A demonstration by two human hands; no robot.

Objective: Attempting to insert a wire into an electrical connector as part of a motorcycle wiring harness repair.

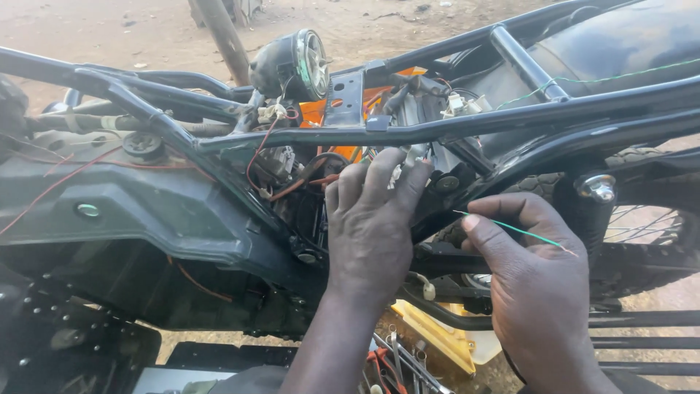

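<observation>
The person leans over a stripped motorcycle frame (467, 124) of black tubes, lying low over sandy ground. The left hand (372, 219) reaches into the gap under the main tube, its fingers (383, 175) held close together and curled round a small white connector (397, 174) among the wiring; exactly how the fingertips grip it cannot be told, since they hide most of it. The right hand (536, 270) sits just beside the left, lower and nearer the rear wheel (642, 219). Its thumb and forefinger are pressed together, pinching a thin green wire (510, 228) that runs across the back of the hand and ends free near the knuckles. A second stretch of green wire (605, 79) trails along the upper frame tubes to the right.

Inside the frame sits a tangle of red and brown wires (273, 157), white plugs (463, 104) and an orange part (317, 113) behind them. A round chrome-rimmed headlamp (302, 64) rests on top of the frame, its glass facing right.

Below the hands, a yellow tray-like container (437, 339) lies on the ground; beside it a cluster of hand tools (397, 365) with metal shafts and red grips is visible, though whether they lie in a box cannot be told.
</observation>
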